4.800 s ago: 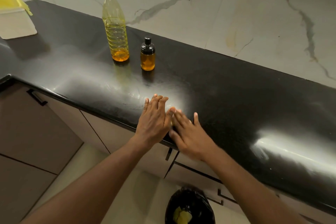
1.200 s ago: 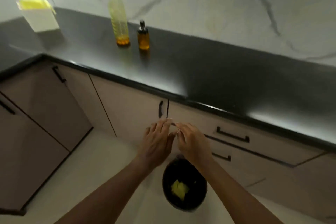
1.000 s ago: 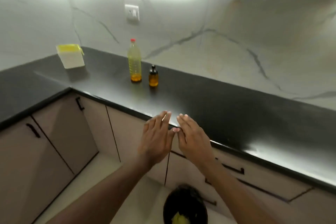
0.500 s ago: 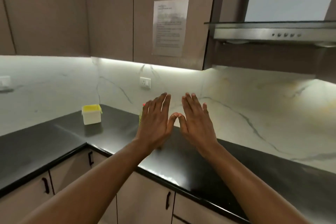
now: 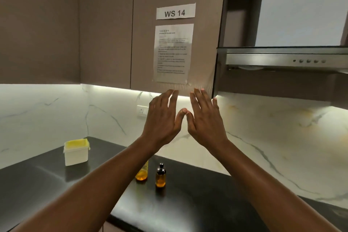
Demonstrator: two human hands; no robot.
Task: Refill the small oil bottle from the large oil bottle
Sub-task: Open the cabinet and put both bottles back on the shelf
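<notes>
Up in mid-air side by side, left hand [image 5: 162, 120] and right hand [image 5: 205, 120], backs toward the camera, fingers straight and spread, thumb tips touching in the middle. Nothing held in either.

Well below the hands, on the black countertop [image 5: 188, 205]: small oil bottle [image 5: 160, 178], upright, black cap on, amber oil inside, under the gap between the two wrists and clear of both arms. Just left of it, close but apart, large oil bottle [image 5: 141, 174], with only the base and a little amber oil in sight. The rest is hidden behind the left forearm [image 5: 105, 181] crossing in front, so no view of its cap.

Farther left of that forearm and lower than the hand, a white container with a yellow lid [image 5: 76, 151], on the same countertop toward the corner, well apart from both bottles.

Behind the hands, white marble backsplash [image 5: 273, 137] with grey veins. A wall socket [image 5: 142, 111] just left of the left hand.

Right above the fingertips, the bottom edge of a brown wall cabinet [image 5: 105, 34], with a lit strip under it. On the cabinet door over the hands, a paper label [image 5: 175, 11] reading "WS 14". Beneath it a printed sheet [image 5: 173, 53], the text too small to read.

Up and to the right of the right hand, a steel range hood [image 5: 282, 58] with a row of knobs.
</notes>
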